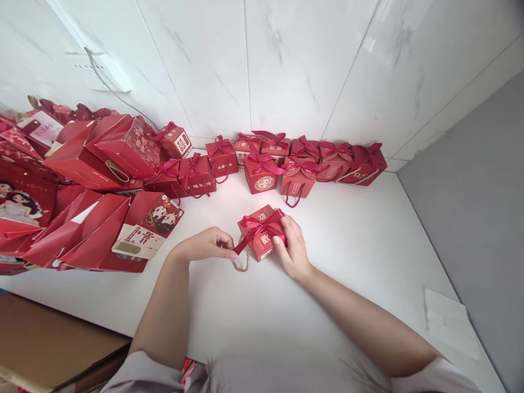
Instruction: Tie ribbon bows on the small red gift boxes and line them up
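A small red gift box (262,246) with gold lettering lies on the white table in front of me. Its top carries a dark red ribbon (262,225) tied in a bow. My left hand (213,244) pinches one tail of that ribbon between thumb and fingertips, out to the left of the box. Just below those fingers a twisted gold cord handle (242,266) loops onto the table. My right hand (292,246) is wrapped around the box's right side, with the thumb on its front. The fingertips behind the box are partly hidden.
Several finished-looking red boxes with bows (262,177) stand in rows along the tiled wall (286,65). At left, larger red gift boxes (94,229) are piled up. A cardboard box (53,344) sits below the table's left edge. Near the right edge lies a white tissue (450,319).
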### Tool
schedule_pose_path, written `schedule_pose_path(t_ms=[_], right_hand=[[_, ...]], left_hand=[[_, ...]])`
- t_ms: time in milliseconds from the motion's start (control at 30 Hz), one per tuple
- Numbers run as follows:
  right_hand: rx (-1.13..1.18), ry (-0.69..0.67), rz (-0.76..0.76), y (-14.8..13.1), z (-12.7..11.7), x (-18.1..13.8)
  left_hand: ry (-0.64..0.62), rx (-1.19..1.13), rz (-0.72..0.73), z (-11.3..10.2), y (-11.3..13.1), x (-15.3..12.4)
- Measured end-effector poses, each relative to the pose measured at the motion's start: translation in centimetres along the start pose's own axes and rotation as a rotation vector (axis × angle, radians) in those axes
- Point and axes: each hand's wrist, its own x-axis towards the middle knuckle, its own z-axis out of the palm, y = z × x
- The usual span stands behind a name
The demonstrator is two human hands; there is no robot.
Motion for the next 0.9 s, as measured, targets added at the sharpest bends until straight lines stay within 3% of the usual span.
schedule_pose_path(t_ms=[167, 233, 300, 400, 433, 467, 533, 633, 767, 900], right_hand=[[-0.008, 0.012, -0.013, 0.2, 0.1, -0.1], [-0.011, 0.021, -0.022, 0.3, 0.2, -0.2], [-0.018, 0.024, -0.024, 0.3, 0.2, -0.3], [-0.034, 0.027, -0.023, 0.1, 0.4, -0.3], [-0.04, 0.029, -0.024, 0.0, 0.4, -0.3], [-0.046, 0.033, -0.024, 0.0, 0.5, -0.2], [-0.06, 0.039, -0.028, -0.1, 0.6, -0.2], [-0.085, 0.031, -0.04, -0.1, 0.8, -0.1], [-0.107, 0.022, -0.046, 0.1, 0.8, -0.1], [-0.083, 0.02, -0.053, 0.4, 0.7, -0.3]], left_hand=[[-0.034, 0.072, -0.063, -0.4, -1.0, -0.2], [0.034, 0.055, -0.074, -0.6, -1.1, -0.3], [0.288, 0.071, -0.066, -0.7, -1.2, -0.2], [0.813, 0.075, 0.021, -0.6, -1.0, 0.2], [0.892, 0.052, 0.071, -0.3, -0.8, 0.4], [0.899, 0.018, 0.124, 0.0, -0.5, 0.5], [0.764, -0.048, 0.21, 0.9, 0.2, 0.8], [0.594, -0.098, 0.215, 2.7, 1.2, 1.4], [0.586, -0.217, 0.141, 4.4, 1.9, 2.3], [0.591, -0.335, 0.151, 4.8, 1.6, 3.0]])
